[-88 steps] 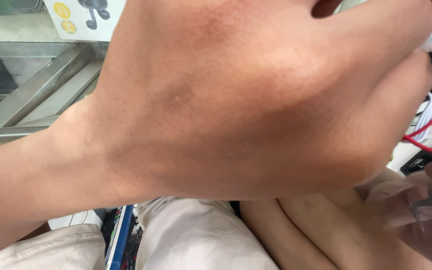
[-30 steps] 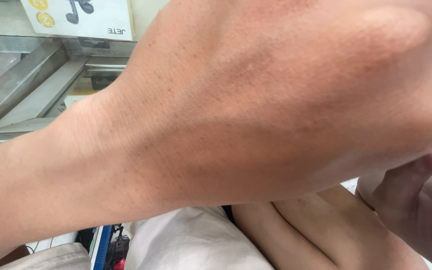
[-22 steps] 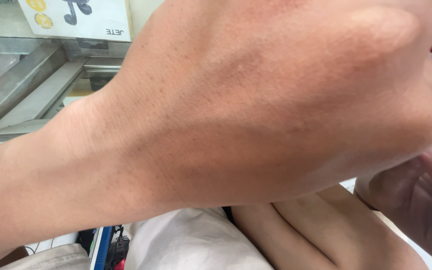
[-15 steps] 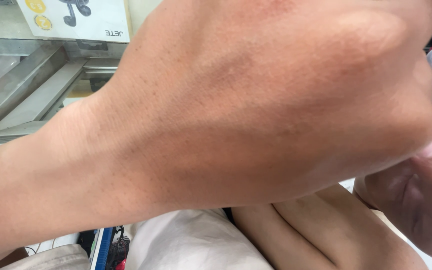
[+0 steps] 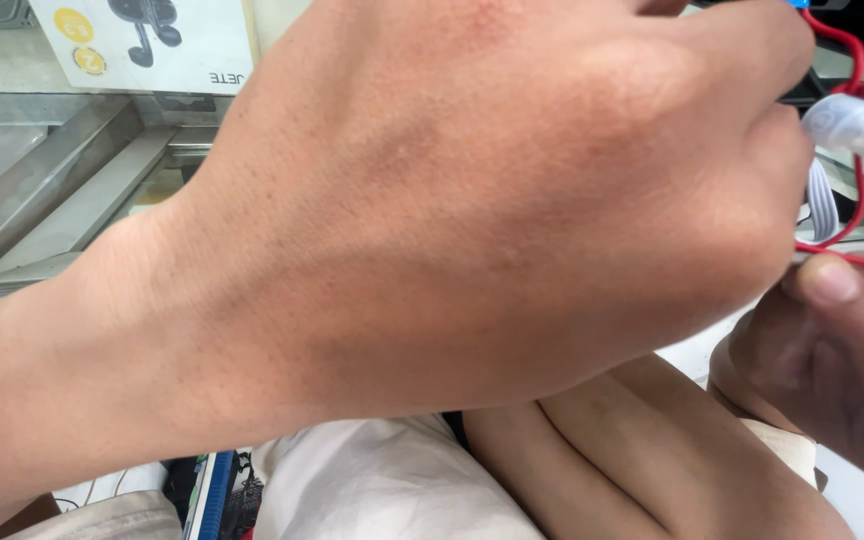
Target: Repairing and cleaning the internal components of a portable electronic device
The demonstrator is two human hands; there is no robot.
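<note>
Both hands meet at the right edge, left hand (image 5: 512, 210) curled around a thin red wire (image 5: 857, 160) and white plastic plug (image 5: 857, 125), right hand (image 5: 837, 360) pinching beneath, work unfinished.

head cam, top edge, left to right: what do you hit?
White box printed with earphone pictures → back of the left hand, filling the middle → red wire → white plug at the right edge. The right hand sits lower, beneath the wire.
</note>
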